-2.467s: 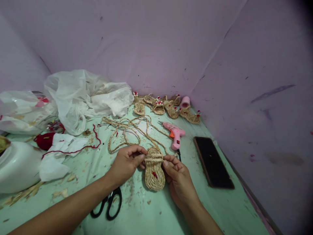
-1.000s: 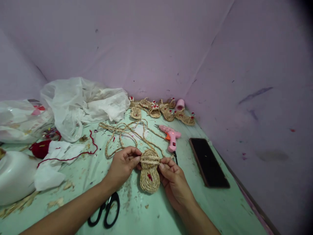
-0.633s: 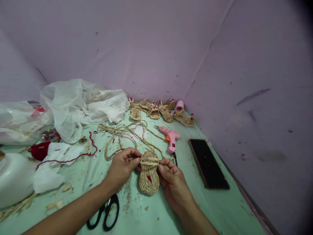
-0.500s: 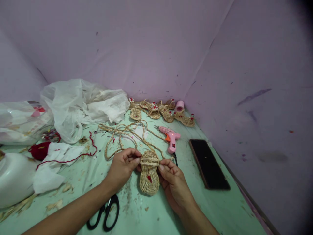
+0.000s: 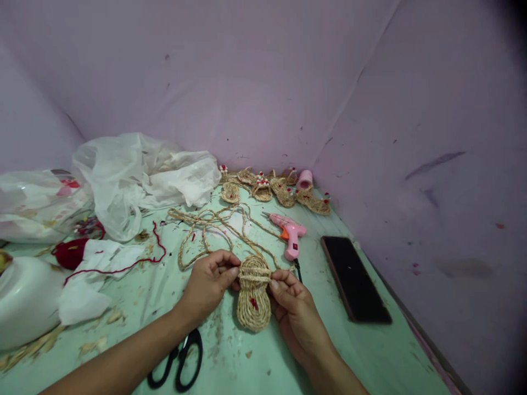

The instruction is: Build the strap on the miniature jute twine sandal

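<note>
The left hand (image 5: 211, 281) and right hand (image 5: 295, 300) each pinched an end of the braided strap (image 5: 254, 278), apparently keeping it taut across the woven sole (image 5: 248, 317).

2 bare forearms (image 5: 135, 354) angle in toward the woven sole (image 5: 254, 292), left hand (image 5: 212, 281) pinching at its left edge, right hand (image 5: 294, 299) kinda mirroring that on the right.
</note>
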{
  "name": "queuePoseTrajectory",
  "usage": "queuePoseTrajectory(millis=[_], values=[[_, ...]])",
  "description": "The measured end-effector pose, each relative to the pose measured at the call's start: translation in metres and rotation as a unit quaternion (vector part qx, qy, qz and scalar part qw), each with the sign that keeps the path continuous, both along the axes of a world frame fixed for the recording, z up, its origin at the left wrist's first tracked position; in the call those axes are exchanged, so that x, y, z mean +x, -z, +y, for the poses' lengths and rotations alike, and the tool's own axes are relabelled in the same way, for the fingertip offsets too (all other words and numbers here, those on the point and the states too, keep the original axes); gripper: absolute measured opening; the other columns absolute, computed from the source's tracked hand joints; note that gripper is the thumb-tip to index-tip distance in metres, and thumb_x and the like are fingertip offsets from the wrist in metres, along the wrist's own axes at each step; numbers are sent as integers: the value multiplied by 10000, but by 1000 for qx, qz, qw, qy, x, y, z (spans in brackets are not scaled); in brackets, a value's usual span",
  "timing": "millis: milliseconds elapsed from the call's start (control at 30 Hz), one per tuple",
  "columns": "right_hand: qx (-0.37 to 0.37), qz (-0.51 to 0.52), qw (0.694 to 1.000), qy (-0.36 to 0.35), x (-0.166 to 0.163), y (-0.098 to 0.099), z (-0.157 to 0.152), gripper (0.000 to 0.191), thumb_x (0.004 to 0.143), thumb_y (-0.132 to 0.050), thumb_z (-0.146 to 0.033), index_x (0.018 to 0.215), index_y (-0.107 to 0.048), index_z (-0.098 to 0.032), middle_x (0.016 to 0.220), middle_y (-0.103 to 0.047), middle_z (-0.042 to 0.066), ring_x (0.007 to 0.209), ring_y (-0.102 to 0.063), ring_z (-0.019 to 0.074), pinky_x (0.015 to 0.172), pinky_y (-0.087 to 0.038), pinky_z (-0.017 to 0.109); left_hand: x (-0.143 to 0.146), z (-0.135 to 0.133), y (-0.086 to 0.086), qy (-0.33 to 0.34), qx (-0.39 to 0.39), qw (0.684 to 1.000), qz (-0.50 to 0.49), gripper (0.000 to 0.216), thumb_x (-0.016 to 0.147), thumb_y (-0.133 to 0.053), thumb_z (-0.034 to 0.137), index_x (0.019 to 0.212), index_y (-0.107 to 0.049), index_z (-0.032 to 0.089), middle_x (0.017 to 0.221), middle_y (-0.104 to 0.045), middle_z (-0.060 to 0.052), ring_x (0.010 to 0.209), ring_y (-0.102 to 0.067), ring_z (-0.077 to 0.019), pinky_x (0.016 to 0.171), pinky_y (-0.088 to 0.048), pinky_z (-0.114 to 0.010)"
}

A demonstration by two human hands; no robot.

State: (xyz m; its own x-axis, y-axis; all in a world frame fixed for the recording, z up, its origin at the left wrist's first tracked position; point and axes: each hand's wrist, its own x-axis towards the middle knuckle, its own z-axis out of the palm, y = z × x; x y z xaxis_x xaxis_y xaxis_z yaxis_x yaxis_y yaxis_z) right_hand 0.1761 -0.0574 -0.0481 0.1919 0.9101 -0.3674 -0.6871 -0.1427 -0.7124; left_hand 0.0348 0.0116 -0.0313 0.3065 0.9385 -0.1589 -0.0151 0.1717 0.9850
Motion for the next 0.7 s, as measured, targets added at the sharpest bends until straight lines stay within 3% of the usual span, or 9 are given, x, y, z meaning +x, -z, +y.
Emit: queuePoseTrajectory(millis=[700], values=[[-34, 4, 999, 7, -2, -1, 0, 297, 511, -807, -230, 700, -584, -182, 597, -614, -31, 553, -547, 87, 525, -417, 185, -1, 0, 6, 18, -10, 1000, -13, 147, 628, -628, 227, 693, -535, 133, 546, -558, 28, 461, -544, -90, 478, -457, -211]])
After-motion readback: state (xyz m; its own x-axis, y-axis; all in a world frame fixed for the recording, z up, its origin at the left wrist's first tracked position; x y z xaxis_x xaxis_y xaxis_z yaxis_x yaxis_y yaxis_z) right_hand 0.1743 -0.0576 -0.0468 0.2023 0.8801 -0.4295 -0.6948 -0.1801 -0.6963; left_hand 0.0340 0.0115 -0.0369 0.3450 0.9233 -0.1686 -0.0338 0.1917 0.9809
